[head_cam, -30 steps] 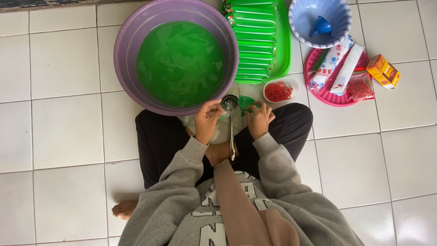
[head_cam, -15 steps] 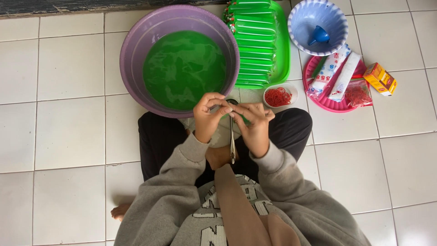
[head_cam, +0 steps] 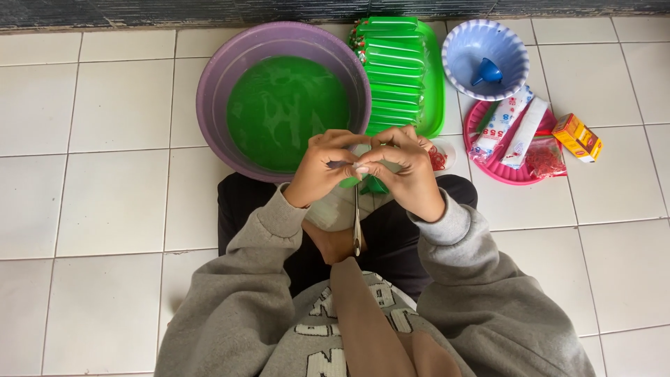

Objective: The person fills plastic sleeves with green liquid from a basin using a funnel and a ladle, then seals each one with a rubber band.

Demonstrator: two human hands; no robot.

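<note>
My left hand [head_cam: 322,169] and my right hand [head_cam: 407,167] meet in front of my chest, fingertips pinched together on the top of a small plastic bag of green liquid [head_cam: 371,183]. Most of the bag is hidden behind my fingers. A metal ladle handle [head_cam: 356,222] hangs down between my wrists over my lap. Just beyond my hands stands a purple basin [head_cam: 216,91] filled with green liquid [head_cam: 286,112].
A green tray [head_cam: 438,105] stacked with several filled green bags lies beside the basin. A light blue bowl [head_cam: 464,70] holds a blue funnel [head_cam: 490,71]. A pink plate [head_cam: 499,171] carries packets, a small dish of red rubber bands [head_cam: 438,158] sits near it, and an orange box [head_cam: 577,137] rests on white floor tiles.
Both hands have come together and risen from the ladle's bowl, closing on the top of the small bag. The view has shifted slightly.
</note>
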